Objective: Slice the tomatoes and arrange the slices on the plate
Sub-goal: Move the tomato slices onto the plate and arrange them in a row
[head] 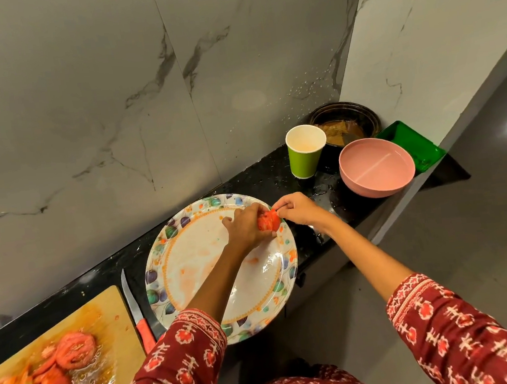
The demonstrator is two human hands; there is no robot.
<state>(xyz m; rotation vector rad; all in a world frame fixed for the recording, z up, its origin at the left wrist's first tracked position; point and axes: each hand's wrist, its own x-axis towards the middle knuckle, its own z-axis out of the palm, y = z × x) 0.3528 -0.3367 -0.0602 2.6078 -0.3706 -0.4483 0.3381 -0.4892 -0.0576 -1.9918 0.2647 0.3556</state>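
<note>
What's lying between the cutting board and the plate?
A knife with a red handle lies on the counter between the cutting board and the plate, seen in the head view.

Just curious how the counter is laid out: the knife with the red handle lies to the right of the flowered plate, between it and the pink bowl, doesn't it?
Not quite. In the head view the knife with the red handle lies to the left of the flowered plate, between it and the wooden cutting board, not on the pink bowl side.

Big floral-rimmed plate (225, 289) sits flat on the counter, smeared with juice. A stack of red tomato slices (268, 220) is over its far rim. More slices (74, 351) lie on the wet wooden board (107, 309) to the left.
</note>
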